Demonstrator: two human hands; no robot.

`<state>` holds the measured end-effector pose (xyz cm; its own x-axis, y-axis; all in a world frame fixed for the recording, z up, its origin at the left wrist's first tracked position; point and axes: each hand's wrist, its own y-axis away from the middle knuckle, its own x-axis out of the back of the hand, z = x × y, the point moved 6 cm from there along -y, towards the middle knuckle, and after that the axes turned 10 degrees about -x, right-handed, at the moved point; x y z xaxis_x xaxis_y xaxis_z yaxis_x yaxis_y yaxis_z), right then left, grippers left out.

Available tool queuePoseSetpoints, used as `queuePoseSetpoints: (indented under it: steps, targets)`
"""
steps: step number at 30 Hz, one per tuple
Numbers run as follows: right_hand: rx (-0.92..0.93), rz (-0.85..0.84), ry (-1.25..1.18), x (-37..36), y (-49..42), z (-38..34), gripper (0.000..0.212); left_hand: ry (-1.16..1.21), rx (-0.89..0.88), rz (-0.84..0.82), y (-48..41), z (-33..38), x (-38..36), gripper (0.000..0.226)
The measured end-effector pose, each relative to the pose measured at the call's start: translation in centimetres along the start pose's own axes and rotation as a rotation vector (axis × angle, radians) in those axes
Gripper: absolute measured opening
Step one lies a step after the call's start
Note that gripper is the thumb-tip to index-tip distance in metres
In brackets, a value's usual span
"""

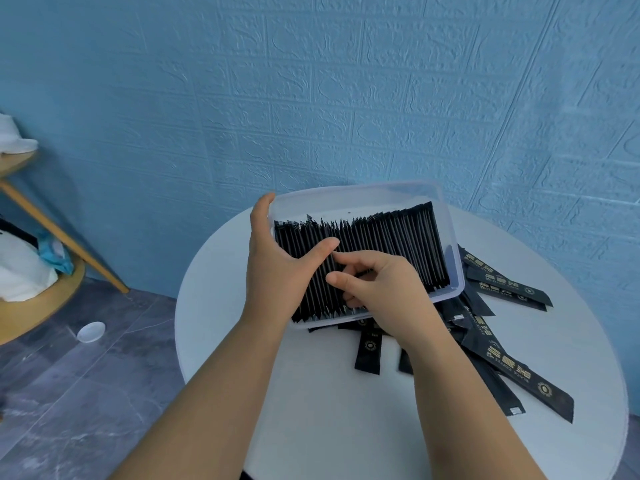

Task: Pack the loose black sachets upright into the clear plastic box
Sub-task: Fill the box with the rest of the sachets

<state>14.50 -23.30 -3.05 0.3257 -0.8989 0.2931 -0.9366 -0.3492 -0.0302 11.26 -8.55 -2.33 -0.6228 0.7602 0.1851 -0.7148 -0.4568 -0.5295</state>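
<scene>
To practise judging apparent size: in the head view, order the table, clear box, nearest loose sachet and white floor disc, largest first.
1. table
2. clear box
3. nearest loose sachet
4. white floor disc, though it lies farther away, so its true size against the sachet is unsure.

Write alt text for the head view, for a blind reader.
Two bare hands pack upright black sachets into a clear rectangular plastic box on a round white table: the left hand grips the box's left end, the right hand pinches sachets in the row with curled fingers. Loose black gold-printed sachets lie flat beside it.
</scene>
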Motion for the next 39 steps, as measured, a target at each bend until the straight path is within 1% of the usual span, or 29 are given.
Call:
queuePoseSetpoints:
  steps: [2, 4, 7, 10, 12, 16, 18, 20, 24, 26, 28, 30, 32, 34, 35, 36, 39]
  targets:
    - [0.002, -0.009, 0.016, 0.0, 0.0, 0.0, 0.031, -0.007, 0.005, -0.021, 0.1, -0.1, 0.0, 0.095]
    - [-0.004, -0.03, 0.036, 0.0, -0.1, 0.0, 0.034, -0.025, 0.002, -0.025, 0.0, -0.1, 0.0, 0.093]
    - [-0.004, -0.083, 0.094, 0.3, 0.0, -0.4, 0.044, -0.042, 0.007, -0.026, 0.1, 0.0, -0.1, 0.09]
    - [-0.01, -0.103, 0.05, 1.0, -0.5, -1.5, 0.042, -0.055, 0.003, -0.033, 0.3, 0.1, 0.0, 0.09]
    - [0.017, -0.103, 0.141, 1.1, -1.2, -2.5, 0.043, -0.053, -0.001, -0.029, 0.4, 0.3, 0.0, 0.09]
    - [0.102, -0.223, 0.454, -0.1, -2.1, -4.6, 0.055, -0.05, -0.002, -0.03, 0.3, 0.3, 0.0, 0.09]
    - [0.106, -0.279, 0.54, -0.4, -2.3, -5.2, 0.059, -0.047, 0.0, -0.029, 0.3, 0.3, 0.0, 0.091]
    - [0.095, -0.312, 0.573, -0.5, -2.3, -5.5, 0.059, -0.044, -0.005, -0.026, 0.2, 0.2, 0.0, 0.091]
    - [0.047, -0.327, 0.495, -0.4, -2.3, -5.4, 0.054, -0.037, -0.011, -0.031, 0.3, 0.2, 0.0, 0.09]
    - [0.062, -0.326, 0.474, -0.4, -2.1, -5.1, 0.053, -0.033, -0.011, -0.033, 0.3, 0.2, 0.0, 0.089]
    - [0.082, -0.281, 0.413, -0.1, -1.9, -4.6, 0.054, -0.031, -0.002, -0.041, 0.2, 0.3, 0.0, 0.089]
    - [0.071, -0.197, 0.305, 0.4, -1.7, -3.7, 0.055, -0.036, 0.002, -0.047, 0.1, 0.3, 0.0, 0.088]
    - [0.031, -0.123, 0.215, 0.7, -1.4, -2.8, 0.041, -0.048, 0.002, -0.044, 0.2, 0.4, 0.1, 0.088]
    - [-0.026, -0.101, 0.156, 0.7, -1.0, -1.9, 0.02, -0.057, 0.003, -0.04, 0.2, 0.4, 0.1, 0.088]
    - [-0.045, -0.102, 0.135, 0.6, -0.8, -1.6, 0.014, -0.06, 0.004, -0.038, 0.3, 0.4, 0.1, 0.088]
    - [-0.057, -0.102, 0.115, 0.5, -0.6, -1.4, 0.012, -0.064, 0.007, -0.035, 0.3, 0.4, 0.1, 0.088]
    - [-0.067, -0.073, 0.078, 0.3, -0.1, -1.2, 0.021, -0.076, 0.012, -0.03, 0.2, 0.2, 0.3, 0.089]
